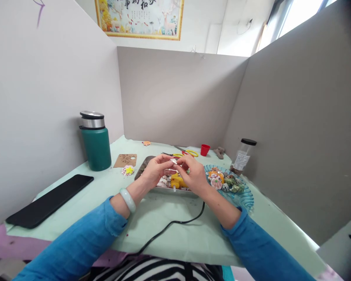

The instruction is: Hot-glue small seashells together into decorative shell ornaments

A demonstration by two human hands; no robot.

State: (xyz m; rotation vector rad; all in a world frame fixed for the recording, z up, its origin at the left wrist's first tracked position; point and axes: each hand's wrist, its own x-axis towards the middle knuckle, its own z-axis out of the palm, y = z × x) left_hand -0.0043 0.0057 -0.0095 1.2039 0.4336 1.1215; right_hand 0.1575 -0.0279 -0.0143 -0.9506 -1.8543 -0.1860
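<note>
Both hands meet above a shallow metal tray [140, 167], pinching a small white piece [173, 160] that looks like a shell. My left hand [156, 170] grips it from the left with thumb and fingertips. From the other side, the fingertips of my right hand [193, 174] are closed on it too. Below them, a yellow glue gun [178, 181] lies in the tray with its pale nozzle over the front rim. Whitish shells [163, 182] surround it. My hands hide much of the tray.
At right, a blue glass plate [247, 199] carries shells and stones; a black-lidded jar [242, 156] leans behind it. Scissors [190, 153] and a red cup [205, 150] lie behind the tray. At left are a green bottle [96, 148], black phone [51, 201] and shell flower [128, 170]. A black cable [171, 223] crosses the front.
</note>
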